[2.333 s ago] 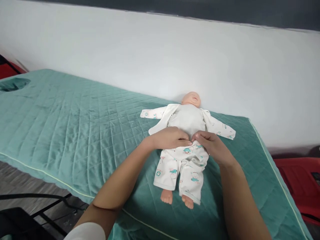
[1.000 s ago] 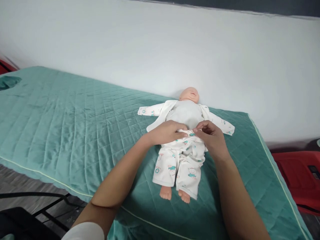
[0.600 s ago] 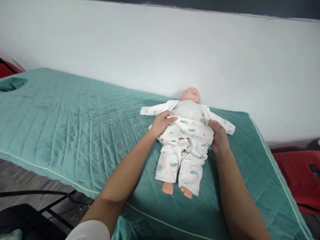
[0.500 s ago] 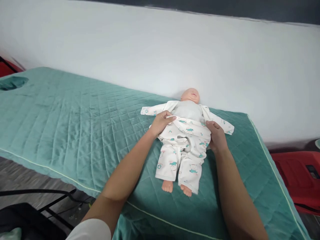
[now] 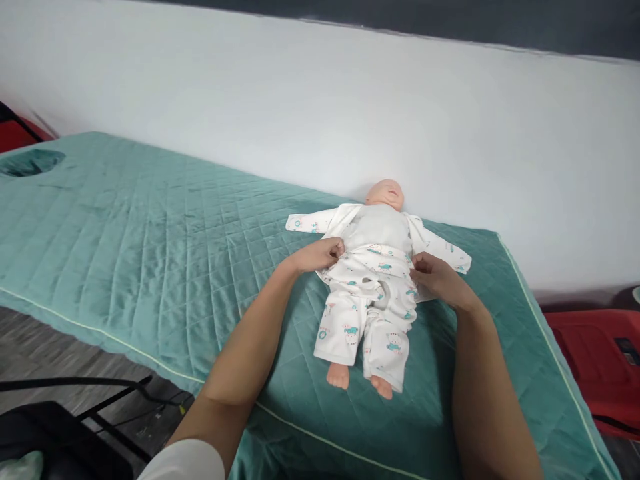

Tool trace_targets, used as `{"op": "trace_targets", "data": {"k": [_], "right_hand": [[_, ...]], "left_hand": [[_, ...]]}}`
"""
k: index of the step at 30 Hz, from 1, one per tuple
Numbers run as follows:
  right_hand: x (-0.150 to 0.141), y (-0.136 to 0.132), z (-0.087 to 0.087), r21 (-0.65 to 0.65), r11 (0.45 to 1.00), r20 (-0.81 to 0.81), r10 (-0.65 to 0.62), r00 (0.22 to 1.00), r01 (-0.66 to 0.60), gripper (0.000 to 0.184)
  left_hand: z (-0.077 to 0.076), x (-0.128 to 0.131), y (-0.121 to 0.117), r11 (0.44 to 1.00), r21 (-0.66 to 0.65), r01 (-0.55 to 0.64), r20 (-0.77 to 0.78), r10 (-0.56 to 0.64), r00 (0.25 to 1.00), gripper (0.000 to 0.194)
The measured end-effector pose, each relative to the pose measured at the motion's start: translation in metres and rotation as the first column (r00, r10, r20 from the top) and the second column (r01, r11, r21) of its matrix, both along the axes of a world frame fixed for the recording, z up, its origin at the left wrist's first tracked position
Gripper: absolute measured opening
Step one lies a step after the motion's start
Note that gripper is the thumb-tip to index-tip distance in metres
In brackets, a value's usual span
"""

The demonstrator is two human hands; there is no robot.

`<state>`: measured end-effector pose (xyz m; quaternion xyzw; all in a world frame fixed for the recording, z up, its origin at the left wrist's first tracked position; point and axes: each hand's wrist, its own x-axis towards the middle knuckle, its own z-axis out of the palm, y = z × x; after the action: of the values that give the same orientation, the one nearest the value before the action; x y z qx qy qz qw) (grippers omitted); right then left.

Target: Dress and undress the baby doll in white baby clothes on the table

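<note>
A baby doll [image 5: 384,194] lies on its back on a green quilted table [image 5: 150,240], head toward the white wall. It wears a grey undershirt, an unfastened white printed jacket and white printed trousers [image 5: 367,313]. My left hand [image 5: 320,254] pinches the trousers' waistband at the doll's left-of-frame hip. My right hand [image 5: 435,277] pinches the waistband at the other hip. Both hands have fingers closed on the fabric. The doll's bare feet stick out of the trouser legs.
A white wall [image 5: 300,113] runs close behind the doll. A red seat [image 5: 595,367] stands at the right beyond the table edge. A face hole [image 5: 30,162] is in the table's far left end. Dark metal legs [image 5: 75,400] show on the floor, lower left.
My hands moved from the middle of the waistband out to the doll's two hips. The waistband rose over the belly, then settled back lower at the waist.
</note>
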<state>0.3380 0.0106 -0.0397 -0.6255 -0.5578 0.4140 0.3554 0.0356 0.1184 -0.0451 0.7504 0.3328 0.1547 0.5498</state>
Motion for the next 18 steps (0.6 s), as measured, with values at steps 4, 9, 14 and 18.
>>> {"op": "trace_targets", "data": {"k": [4,9,14,18], "right_hand": [[-0.004,0.005,-0.006,-0.068,0.991,0.055,-0.113,0.992,0.117,0.015],[-0.009,0.013,-0.013,0.004,0.947,0.221,-0.314,0.923,0.321,0.014],[-0.013,0.014,-0.011,-0.007,0.95,0.225,-0.303,0.926,0.312,0.019],[-0.019,0.01,-0.008,-0.069,0.965,-0.072,-0.259,0.963,0.254,0.028]], "left_hand": [[-0.01,0.008,0.005,0.958,0.22,-0.183,-0.043,0.197,0.979,0.012],[-0.014,0.02,0.005,0.863,0.379,-0.333,-0.188,0.424,0.886,0.019],[-0.011,0.027,0.005,0.857,0.478,-0.191,-0.34,0.381,0.86,0.02],[-0.009,0.026,0.008,0.9,0.408,-0.155,-0.26,0.277,0.925,0.016]]}}
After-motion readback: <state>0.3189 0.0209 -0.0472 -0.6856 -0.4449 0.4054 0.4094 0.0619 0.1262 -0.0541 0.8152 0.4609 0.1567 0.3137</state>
